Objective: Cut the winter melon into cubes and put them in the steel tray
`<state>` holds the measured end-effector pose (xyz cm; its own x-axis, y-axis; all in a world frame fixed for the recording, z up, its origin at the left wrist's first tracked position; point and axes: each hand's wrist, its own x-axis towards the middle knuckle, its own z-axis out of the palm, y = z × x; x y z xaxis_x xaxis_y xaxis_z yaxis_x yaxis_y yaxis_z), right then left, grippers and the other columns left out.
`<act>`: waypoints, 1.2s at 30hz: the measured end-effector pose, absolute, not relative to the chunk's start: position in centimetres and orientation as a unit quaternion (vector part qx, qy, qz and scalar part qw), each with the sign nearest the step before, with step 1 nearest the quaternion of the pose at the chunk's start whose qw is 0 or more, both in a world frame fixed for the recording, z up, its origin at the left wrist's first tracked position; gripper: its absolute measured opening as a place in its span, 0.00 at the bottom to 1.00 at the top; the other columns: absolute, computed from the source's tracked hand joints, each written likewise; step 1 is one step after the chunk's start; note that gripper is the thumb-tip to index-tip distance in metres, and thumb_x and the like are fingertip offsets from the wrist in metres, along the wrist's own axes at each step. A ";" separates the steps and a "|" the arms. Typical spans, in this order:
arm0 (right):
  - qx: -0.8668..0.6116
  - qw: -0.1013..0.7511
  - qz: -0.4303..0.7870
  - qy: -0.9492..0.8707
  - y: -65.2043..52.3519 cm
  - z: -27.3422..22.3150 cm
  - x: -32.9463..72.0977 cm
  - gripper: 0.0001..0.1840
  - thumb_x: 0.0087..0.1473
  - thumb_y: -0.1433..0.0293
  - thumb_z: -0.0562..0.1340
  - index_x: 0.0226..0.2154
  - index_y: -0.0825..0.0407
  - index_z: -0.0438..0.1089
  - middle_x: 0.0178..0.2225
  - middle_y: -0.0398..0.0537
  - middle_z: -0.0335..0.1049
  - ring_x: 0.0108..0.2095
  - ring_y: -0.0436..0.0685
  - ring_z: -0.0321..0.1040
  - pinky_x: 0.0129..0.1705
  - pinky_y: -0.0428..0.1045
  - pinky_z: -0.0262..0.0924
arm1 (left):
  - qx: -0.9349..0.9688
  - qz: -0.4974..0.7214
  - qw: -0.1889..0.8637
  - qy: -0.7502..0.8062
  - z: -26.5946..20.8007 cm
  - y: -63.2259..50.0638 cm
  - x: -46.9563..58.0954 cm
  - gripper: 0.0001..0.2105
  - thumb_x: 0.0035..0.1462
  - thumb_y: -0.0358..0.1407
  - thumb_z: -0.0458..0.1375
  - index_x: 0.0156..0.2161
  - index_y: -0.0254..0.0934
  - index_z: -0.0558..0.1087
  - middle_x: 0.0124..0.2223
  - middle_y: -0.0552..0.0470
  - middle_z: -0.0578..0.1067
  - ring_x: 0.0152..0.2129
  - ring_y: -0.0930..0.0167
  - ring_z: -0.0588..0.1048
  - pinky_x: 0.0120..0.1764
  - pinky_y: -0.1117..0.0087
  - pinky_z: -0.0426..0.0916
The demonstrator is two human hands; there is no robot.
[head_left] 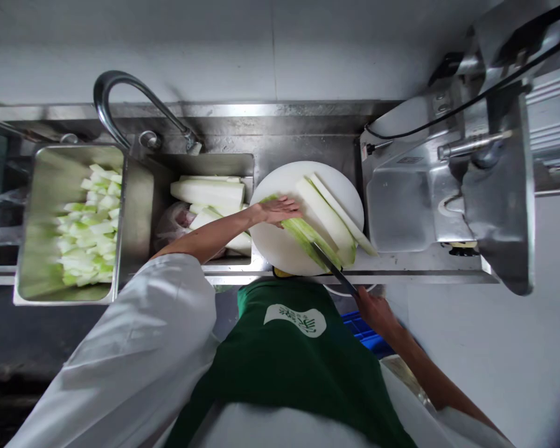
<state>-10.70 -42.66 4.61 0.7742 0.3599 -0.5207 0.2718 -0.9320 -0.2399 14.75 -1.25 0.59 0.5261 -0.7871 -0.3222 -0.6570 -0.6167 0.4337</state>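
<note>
My left hand [280, 210] lies with its fingers stretched out over a long green-edged strip of winter melon [299, 234] on the round white cutting board [267, 247]. My right hand [376, 310], at the front edge of the counter, is closed around the handle of a knife [335, 269]. The blade slants up and left and meets the near part of that strip; whether it has cut in, I cannot tell. Right of the strip lie a broad pale melon piece [329, 218] and a thinner one [350, 219], whose near end reaches past the board's rim.
A steel pan [40, 230] at the left holds melon chunks [91, 230]. Large peeled melon pieces [210, 193] and a plastic bag [175, 221] lie in the sink [233, 162] under a curved faucet [137, 81]. A slicing machine [499, 186] with a cable stands at the right.
</note>
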 end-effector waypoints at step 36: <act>-0.808 0.349 0.076 0.469 -39.8 4.6 -25.1 0.18 0.55 0.49 0.54 0.31 0.47 0.61 0.21 0.46 0.65 0.23 0.59 0.64 0.25 0.49 0.50 | 0.844 -0.198 -0.057 -0.494 2.4 -7.8 15.6 0.39 0.54 0.44 0.66 0.68 0.38 0.58 0.65 0.34 0.64 0.62 0.48 0.60 0.64 0.46 0.46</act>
